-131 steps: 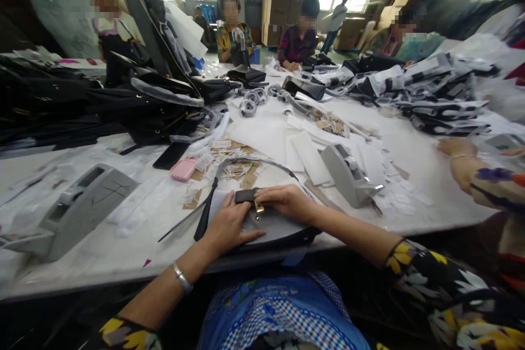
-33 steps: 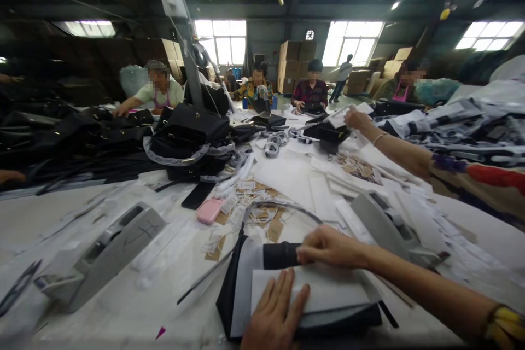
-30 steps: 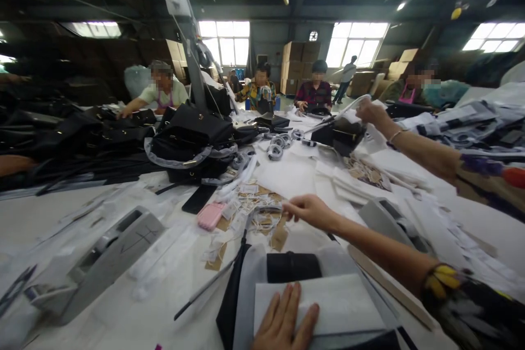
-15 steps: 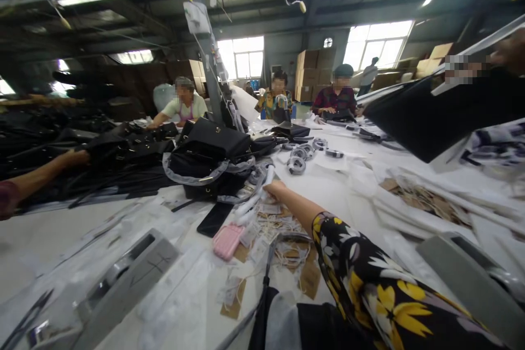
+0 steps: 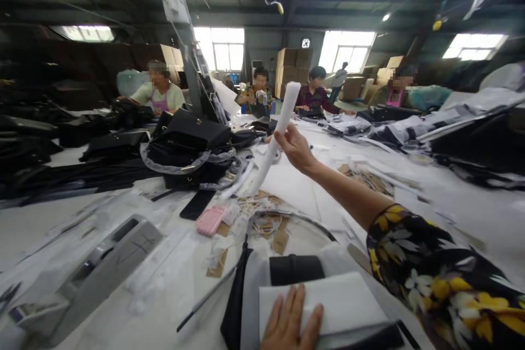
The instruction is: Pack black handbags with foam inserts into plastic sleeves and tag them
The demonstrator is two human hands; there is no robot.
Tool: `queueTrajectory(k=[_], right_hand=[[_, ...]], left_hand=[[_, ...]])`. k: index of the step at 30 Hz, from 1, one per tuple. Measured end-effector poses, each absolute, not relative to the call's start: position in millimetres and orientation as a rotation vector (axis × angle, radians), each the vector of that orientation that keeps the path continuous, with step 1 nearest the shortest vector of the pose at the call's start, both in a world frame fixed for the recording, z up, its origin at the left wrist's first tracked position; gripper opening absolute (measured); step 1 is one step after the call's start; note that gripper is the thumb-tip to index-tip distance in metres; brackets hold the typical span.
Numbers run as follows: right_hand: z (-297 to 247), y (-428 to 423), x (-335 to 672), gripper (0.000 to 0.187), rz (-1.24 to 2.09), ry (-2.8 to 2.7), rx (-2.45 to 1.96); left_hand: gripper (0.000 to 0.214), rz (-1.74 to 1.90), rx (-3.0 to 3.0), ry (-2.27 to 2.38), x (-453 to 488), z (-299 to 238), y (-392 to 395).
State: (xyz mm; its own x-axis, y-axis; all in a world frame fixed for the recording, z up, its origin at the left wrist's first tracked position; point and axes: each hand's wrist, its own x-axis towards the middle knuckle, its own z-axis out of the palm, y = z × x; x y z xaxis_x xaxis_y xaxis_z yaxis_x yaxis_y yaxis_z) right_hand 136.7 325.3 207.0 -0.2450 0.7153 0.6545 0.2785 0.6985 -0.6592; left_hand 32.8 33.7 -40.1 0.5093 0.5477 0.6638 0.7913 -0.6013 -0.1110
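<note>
My right hand [image 5: 296, 149] is raised above the table, its fingers closed around a long white foam strip [image 5: 284, 110] that stands tilted, its lower end near the tags. At the bottom of the view my left hand [image 5: 289, 320] lies flat, fingers spread, on a folded white sheet [image 5: 340, 298]. Beneath that sheet is a black bag [image 5: 235, 306], partly covered in white wrapping, with a thin handle [image 5: 295, 212] arching behind it. Brown tags with strings [image 5: 281, 238] lie just beyond the bag.
A pink case [image 5: 211, 220] and a black phone [image 5: 197, 204] lie left of the tags. A grey tape dispenser [image 5: 102, 279] stands at left. Black bags [image 5: 184, 136] are piled farther back. Several co-workers sit across the table.
My right hand has lifted the foam strip up from beside the tags. My left hand has come into view on the white sheet. The camera has turned right; a co-worker's arm at left is gone.
</note>
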Motion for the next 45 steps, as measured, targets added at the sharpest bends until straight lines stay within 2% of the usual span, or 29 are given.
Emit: queueTrajectory(k=[5,8,10,14,17,21,28,35,39,43,45], right_hand=[[218.5,191.9,200.8,0.046,0.925,-1.785,-0.804],[223.0,115.8,240.5,0.046,0.989,-1.852,-0.952],[219.7,69.4,263.1,0.036,0.993,-1.995,-1.060],[183.0,-4.7,282.4,0.028,0.757,-2.249,-1.139],[131.5,-36.0,273.3,0.022,0.409,-2.355,-1.040],[66.2,-45.1,247.0,0.026,-0.095,-2.343,-0.979],[30.8,-23.7,208.3,0.021,-0.387,-2.280,-0.929],[2.2,2.8,211.5,0.023,-0.405,-2.339,-0.843],[-4.0,15.2,217.8,0.023,-0.421,-2.232,-0.667],[6.1,24.0,221.6,0.024,-0.254,-2.292,-0.612],[13.6,21.2,226.6,0.026,-0.124,-2.331,-0.575]], left_hand=[[0.078,-0.622,-2.684,-1.288,28.2,3.3,20.0],[0.072,-0.548,-2.829,-1.288,26.1,21.1,25.3],[0.067,-0.493,-2.925,-1.267,23.8,30.9,33.6],[0.051,-0.376,-3.040,-1.234,18.7,51.7,51.4],[0.054,-0.272,-3.080,-1.216,16.7,65.6,58.1],[0.055,-0.253,-3.084,-1.202,16.3,75.3,58.6],[0.054,-0.161,-3.120,-1.224,17.8,79.5,59.0],[0.054,-0.110,-3.231,-1.284,10.7,81.9,65.9],[0.065,-0.001,-3.355,-1.319,4.9,88.7,65.2],[0.086,-0.003,-3.279,-1.327,11.7,78.7,53.0],[0.079,-0.093,-3.161,-1.405,17.5,67.7,46.1]])
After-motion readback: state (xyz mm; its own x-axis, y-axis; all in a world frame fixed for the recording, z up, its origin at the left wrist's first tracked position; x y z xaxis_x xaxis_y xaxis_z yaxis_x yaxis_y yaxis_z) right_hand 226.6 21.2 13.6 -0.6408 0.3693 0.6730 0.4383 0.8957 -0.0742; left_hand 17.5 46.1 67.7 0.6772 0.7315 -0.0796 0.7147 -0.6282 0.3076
